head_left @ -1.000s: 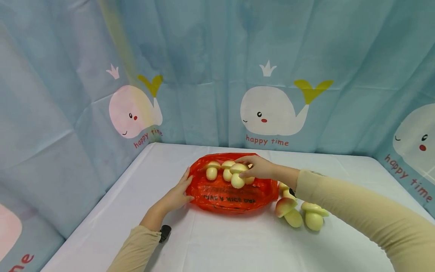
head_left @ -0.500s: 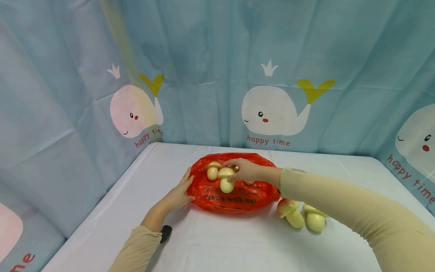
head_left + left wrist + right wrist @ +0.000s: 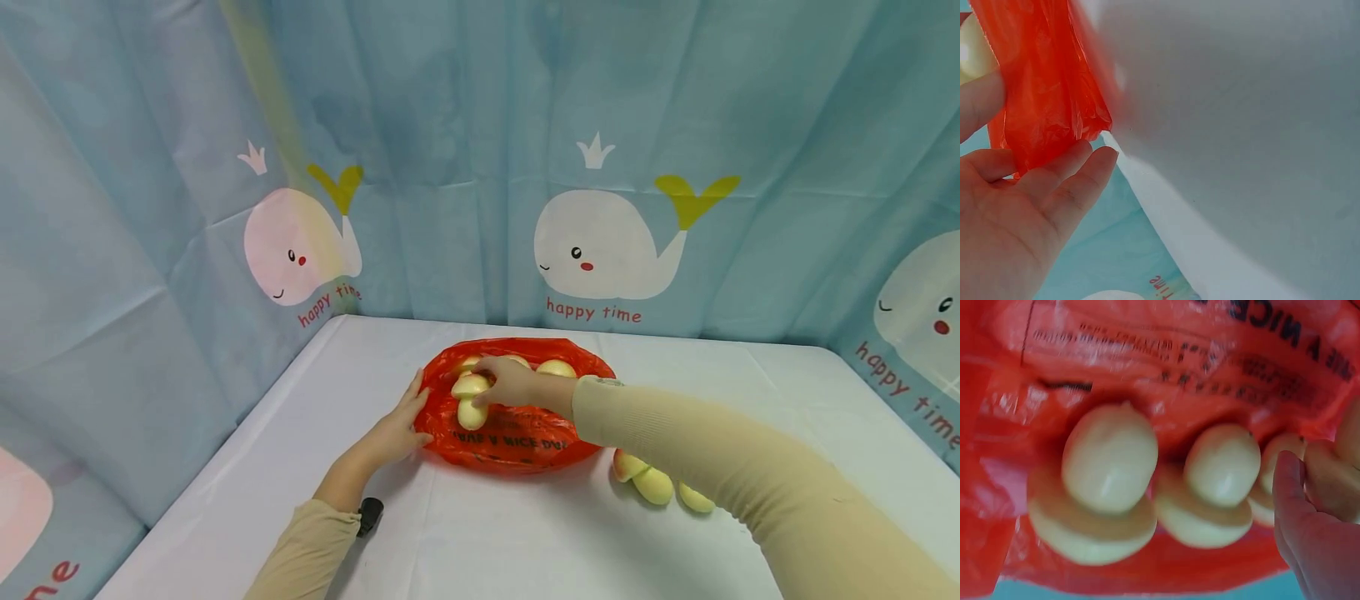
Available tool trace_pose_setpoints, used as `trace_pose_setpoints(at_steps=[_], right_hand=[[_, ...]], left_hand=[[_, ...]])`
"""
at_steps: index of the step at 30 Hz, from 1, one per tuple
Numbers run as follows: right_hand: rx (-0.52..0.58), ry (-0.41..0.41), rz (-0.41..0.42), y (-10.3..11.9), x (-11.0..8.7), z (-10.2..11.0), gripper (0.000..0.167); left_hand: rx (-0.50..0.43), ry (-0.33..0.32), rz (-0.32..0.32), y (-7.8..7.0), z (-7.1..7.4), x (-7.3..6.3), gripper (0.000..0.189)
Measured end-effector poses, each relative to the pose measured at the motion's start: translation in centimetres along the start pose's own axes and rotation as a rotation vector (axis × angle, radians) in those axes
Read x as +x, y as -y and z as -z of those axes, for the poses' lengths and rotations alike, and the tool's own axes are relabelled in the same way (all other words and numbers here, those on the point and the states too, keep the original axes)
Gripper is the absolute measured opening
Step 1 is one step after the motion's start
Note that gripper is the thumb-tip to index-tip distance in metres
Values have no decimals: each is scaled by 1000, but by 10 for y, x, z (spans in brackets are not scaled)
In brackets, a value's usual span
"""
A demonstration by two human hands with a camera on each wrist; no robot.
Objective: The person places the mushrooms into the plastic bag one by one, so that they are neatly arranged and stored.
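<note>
A red plastic bag (image 3: 517, 454) with upside-down printing lies spread with its mouth wide. My right hand (image 3: 510, 382) pinches a pale yellow toy mushroom (image 3: 471, 410) over the bag's left part, its cap toward the back. In the right wrist view, a big mushroom (image 3: 1110, 459) and another mushroom (image 3: 1222, 465) lie in a row on the red plastic, with a third partly behind my fingers. My left hand (image 3: 393, 427) touches the bag's left end with fairly straight, spread fingers. In the left wrist view, its fingers (image 3: 1079, 194) lie against the bag's wall (image 3: 1041, 81).
To the right of the bag, a pink-capped mushroom (image 3: 651, 485) and another mushroom (image 3: 696, 498) lie on the white table (image 3: 487, 542), partly hidden under my right sleeve (image 3: 720, 450). A blue curtain (image 3: 435, 208) with whale prints stands behind and to the left.
My right hand has moved left across the bag, carrying the mushroom from the right part to the left. Mushrooms at the bag's right have come into view. My left hand keeps its place.
</note>
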State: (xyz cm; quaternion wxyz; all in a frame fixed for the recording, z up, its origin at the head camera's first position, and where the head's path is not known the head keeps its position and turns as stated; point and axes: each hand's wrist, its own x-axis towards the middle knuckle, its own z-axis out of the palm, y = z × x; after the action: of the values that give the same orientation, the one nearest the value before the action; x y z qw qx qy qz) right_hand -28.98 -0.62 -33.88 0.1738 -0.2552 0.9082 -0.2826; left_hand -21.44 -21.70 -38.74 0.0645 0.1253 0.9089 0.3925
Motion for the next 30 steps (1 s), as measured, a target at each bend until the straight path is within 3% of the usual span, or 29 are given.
trace_pose_setpoints(at_steps=[4,13,23,30], right_hand=[[-11,-8,-7,2,0,-13,57],[26,-103,82,10,5,-35,47],[9,-148,11,5,6,-44,57],[31,-132,-35,1,4,-42,67]], left_hand=[[2,4,8,0,0,0,74],[5,10,10,1,1,-1,74],[11,8,3,-2,0,0,73],[21,3,17,0,-1,0,73]])
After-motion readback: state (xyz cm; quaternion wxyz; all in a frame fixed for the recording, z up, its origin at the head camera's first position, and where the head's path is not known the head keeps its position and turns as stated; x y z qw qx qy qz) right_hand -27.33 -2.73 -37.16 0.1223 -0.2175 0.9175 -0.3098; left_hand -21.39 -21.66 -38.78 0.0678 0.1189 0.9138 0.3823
